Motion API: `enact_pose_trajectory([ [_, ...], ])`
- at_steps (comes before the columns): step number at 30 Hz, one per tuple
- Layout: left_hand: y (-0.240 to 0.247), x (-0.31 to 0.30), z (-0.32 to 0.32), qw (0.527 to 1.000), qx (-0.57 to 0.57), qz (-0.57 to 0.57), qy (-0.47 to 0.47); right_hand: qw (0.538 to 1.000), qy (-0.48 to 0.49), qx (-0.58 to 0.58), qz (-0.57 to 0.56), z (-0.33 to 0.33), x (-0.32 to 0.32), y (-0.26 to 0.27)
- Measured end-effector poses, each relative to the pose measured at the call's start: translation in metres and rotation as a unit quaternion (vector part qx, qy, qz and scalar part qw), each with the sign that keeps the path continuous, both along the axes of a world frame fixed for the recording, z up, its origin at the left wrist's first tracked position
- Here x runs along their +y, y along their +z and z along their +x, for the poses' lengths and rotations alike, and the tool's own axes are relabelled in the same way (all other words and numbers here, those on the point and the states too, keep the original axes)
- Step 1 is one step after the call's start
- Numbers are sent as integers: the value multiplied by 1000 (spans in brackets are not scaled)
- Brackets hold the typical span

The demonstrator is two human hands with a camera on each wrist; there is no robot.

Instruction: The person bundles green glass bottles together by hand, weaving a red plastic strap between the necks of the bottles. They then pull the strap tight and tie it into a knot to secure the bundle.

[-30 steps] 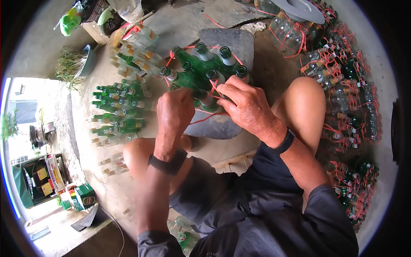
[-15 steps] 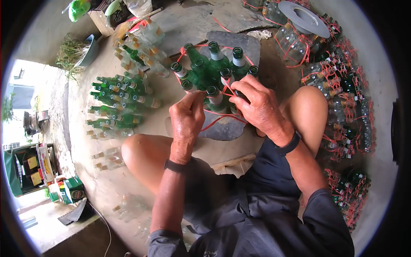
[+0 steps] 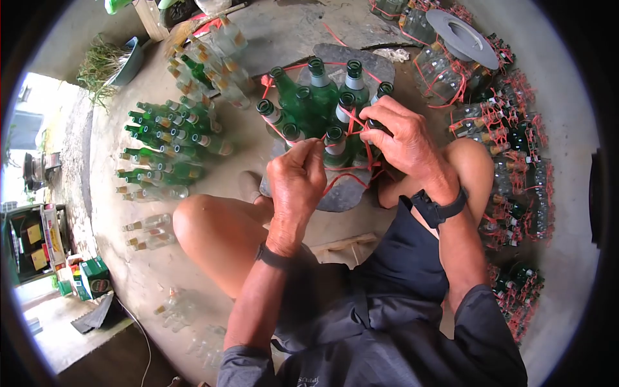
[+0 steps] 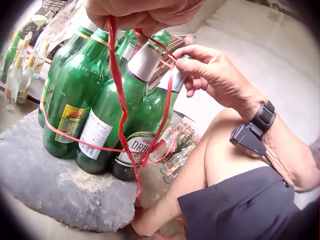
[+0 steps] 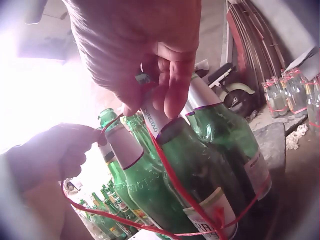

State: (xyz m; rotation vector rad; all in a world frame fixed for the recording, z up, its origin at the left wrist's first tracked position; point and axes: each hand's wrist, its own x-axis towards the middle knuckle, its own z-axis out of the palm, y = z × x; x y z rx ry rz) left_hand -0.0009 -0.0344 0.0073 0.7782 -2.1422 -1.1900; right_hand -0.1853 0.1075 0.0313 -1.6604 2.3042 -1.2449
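Note:
Green bottles stand upright in a cluster on a grey slab, with red twine looped around their lower bodies in the left wrist view. The left hand pinches the twine between thumb and fingers, at the near side of the bottle necks. The right hand pinches the twine at the right-hand necks, beside a bottle with a white neck label in the right wrist view. A stretch of twine runs between both hands across the necks, and a loose length hangs from the left hand.
More green bottles and clear bottles stand on the floor at the left. Bundles bound with red twine line the right side, a grey round lid on one. The person's bent knees flank the slab.
The left hand has come up from low among the necks and moved right with the twine. The right hand has shifted slightly right, still pinching. The head view has also shifted.

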Motion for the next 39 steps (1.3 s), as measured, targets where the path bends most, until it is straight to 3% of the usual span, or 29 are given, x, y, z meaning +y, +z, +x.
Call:
enact_pose_trajectory([
  [9, 6, 10, -6, 994, -1, 109, 6, 999, 32, 11, 27, -23, -10, 2],
  [24, -11, 26, 3, 991, 103, 16, 78, 999, 6, 31, 36, -11, -5, 7],
  [36, -13, 32, 10, 981, 86, 150, 89, 995, 15, 40, 93, -8, -4, 22],
  [39, -17, 29, 8, 976, 72, 186, 85, 993, -4, 94, 68, -3, -8, 38],
])
